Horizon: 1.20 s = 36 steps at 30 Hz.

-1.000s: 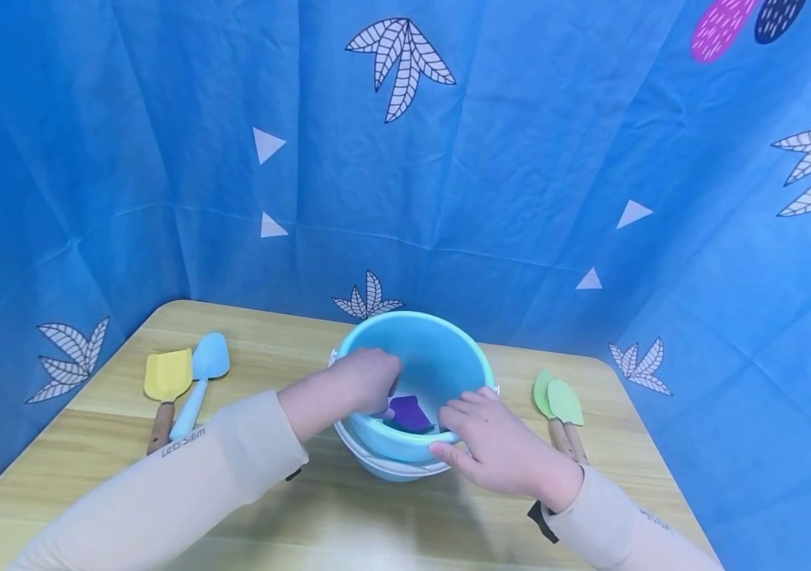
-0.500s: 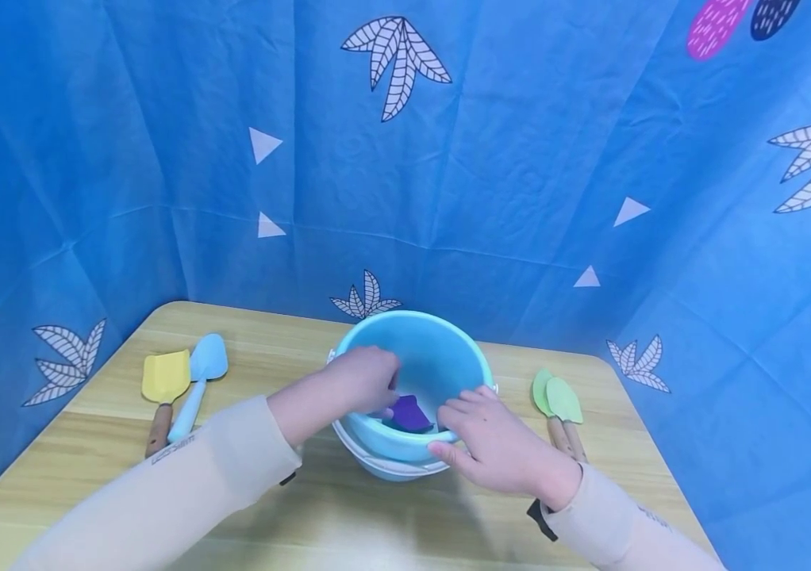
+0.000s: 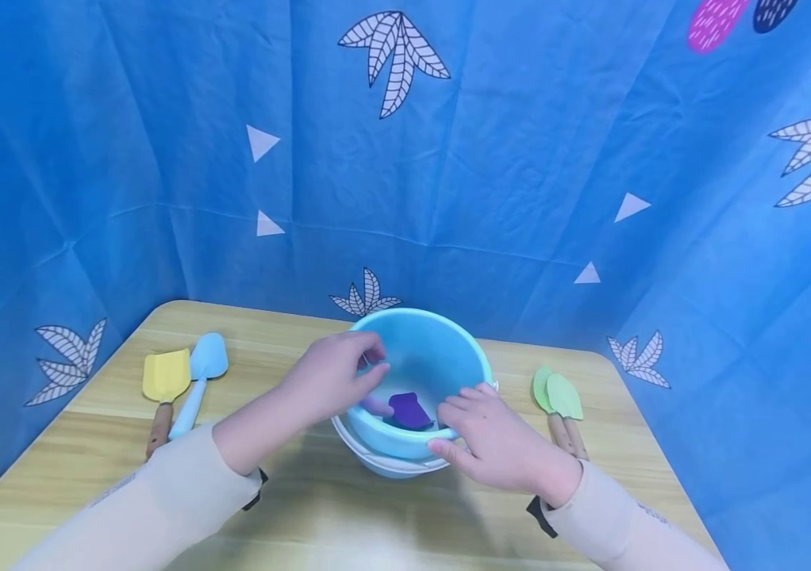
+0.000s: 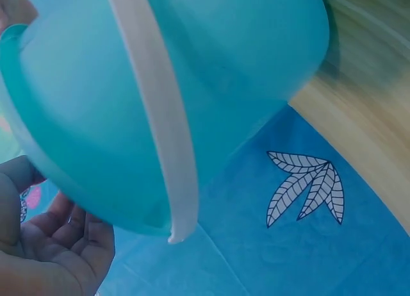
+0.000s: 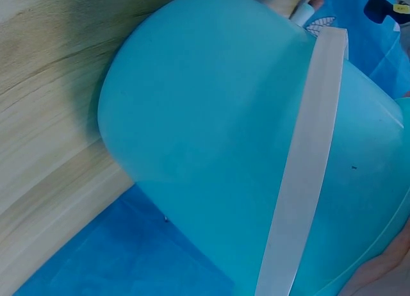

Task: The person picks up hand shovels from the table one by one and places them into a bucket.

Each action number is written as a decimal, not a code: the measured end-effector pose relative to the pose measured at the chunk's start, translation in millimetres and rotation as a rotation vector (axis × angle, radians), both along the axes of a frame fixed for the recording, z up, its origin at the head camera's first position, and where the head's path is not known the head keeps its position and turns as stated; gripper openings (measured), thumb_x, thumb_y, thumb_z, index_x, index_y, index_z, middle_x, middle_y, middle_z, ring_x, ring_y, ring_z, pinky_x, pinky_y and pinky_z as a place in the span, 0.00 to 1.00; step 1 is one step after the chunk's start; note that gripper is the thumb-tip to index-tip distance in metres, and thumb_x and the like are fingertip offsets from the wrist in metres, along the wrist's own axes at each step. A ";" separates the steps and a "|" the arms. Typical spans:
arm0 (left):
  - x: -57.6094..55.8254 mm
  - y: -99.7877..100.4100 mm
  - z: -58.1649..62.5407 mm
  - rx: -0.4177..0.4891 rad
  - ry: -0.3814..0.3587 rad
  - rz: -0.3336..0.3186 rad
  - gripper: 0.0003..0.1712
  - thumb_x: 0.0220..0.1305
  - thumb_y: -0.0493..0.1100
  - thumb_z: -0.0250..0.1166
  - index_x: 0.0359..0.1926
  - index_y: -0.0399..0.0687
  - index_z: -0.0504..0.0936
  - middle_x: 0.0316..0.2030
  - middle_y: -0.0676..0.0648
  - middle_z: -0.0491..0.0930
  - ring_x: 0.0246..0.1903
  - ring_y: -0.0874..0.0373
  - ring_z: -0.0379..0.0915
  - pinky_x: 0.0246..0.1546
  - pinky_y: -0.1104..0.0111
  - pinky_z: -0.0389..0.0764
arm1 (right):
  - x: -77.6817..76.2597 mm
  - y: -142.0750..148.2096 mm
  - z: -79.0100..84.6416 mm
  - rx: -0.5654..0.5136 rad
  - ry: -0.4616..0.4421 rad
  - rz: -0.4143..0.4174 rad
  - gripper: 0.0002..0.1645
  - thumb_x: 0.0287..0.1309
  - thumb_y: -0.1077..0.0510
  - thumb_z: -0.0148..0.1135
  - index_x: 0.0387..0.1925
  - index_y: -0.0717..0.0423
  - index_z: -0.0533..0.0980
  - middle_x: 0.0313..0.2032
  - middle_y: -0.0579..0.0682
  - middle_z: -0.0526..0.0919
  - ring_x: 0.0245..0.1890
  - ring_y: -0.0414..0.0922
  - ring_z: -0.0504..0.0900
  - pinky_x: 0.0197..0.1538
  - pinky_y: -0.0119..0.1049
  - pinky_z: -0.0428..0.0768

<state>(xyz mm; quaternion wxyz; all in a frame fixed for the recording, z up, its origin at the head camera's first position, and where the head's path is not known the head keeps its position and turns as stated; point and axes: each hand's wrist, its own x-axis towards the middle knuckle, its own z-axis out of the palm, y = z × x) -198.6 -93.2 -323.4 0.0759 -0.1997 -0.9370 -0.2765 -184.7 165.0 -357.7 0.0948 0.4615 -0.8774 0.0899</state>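
Observation:
A light blue bucket (image 3: 441, 341) stands on the wooden table, its white handle (image 4: 160, 110) hanging down on the near side. My right hand (image 3: 494, 440) grips the bucket's near right rim, fingers over the inside and thumb outside. At the left rim is my left hand (image 3: 334, 373), its fingers loosely bent with a gap to the thumb and nothing held; in the left wrist view those fingers (image 4: 64, 238) are beside the rim. Inside the bucket lies a dark purple piece (image 3: 410, 411) shaped like a shovel blade. Next to it shows a rounded lilac piece (image 3: 377, 406), partly hidden.
On the table's left lie a yellow shovel (image 3: 167, 374) with a wooden handle and a light blue shovel (image 3: 209, 357). Two green leaf-shaped trowels (image 3: 564, 396) with wooden handles overlap at the right. A blue patterned cloth (image 3: 405, 174) hangs behind the table (image 3: 284, 333).
My left hand has come up and left out of the bucket, its fingers parting from the thumb. The lilac piece now shows more fully. My right hand stays on the rim.

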 end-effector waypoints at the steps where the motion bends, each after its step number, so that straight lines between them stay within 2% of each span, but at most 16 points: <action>1: 1.7 -1.6 1.5 0.008 0.006 -0.002 0.10 0.60 0.53 0.59 0.40 0.57 0.75 0.33 0.59 0.76 0.35 0.62 0.72 0.37 0.67 0.75 | 0.1 0.2 0.0 0.002 -0.001 -0.002 0.18 0.65 0.36 0.43 0.24 0.40 0.61 0.23 0.35 0.60 0.31 0.36 0.59 0.42 0.34 0.58; 9: 10.2 -17.2 14.9 0.040 0.027 0.032 0.10 0.61 0.53 0.59 0.40 0.57 0.75 0.34 0.57 0.77 0.38 0.57 0.72 0.39 0.63 0.76 | 1.2 0.6 1.6 0.000 -0.009 -0.005 0.18 0.65 0.36 0.43 0.25 0.40 0.62 0.23 0.35 0.61 0.31 0.36 0.59 0.42 0.34 0.58; 18: 13.4 -50.1 12.0 0.048 0.046 0.123 0.09 0.63 0.53 0.56 0.40 0.58 0.75 0.37 0.55 0.77 0.40 0.57 0.71 0.39 0.59 0.76 | 3.0 0.8 3.8 -0.006 -0.014 0.004 0.18 0.65 0.37 0.43 0.25 0.41 0.62 0.23 0.35 0.60 0.31 0.36 0.59 0.41 0.34 0.57; 23: 13.3 -71.8 0.2 0.053 0.062 0.176 0.08 0.63 0.52 0.56 0.39 0.57 0.75 0.36 0.53 0.78 0.40 0.55 0.72 0.39 0.57 0.76 | 3.3 1.6 5.5 -0.020 -0.008 0.012 0.18 0.64 0.37 0.44 0.25 0.42 0.63 0.23 0.35 0.60 0.30 0.36 0.59 0.41 0.34 0.57; 29: 13.4 -98.5 -21.8 0.031 0.073 0.231 0.07 0.62 0.46 0.56 0.38 0.51 0.75 0.36 0.49 0.78 0.38 0.53 0.74 0.35 0.57 0.77 | 2.0 1.4 4.3 -0.006 -0.015 0.013 0.17 0.64 0.37 0.43 0.25 0.40 0.62 0.23 0.35 0.61 0.30 0.36 0.59 0.41 0.34 0.58; 36: 17.7 -131.9 -45.4 -0.013 0.000 0.279 0.11 0.59 0.43 0.55 0.42 0.45 0.76 0.38 0.45 0.79 0.38 0.49 0.74 0.35 0.55 0.75 | 1.6 1.4 4.0 0.002 -0.039 0.007 0.17 0.65 0.37 0.43 0.26 0.40 0.62 0.23 0.35 0.61 0.30 0.36 0.60 0.41 0.34 0.58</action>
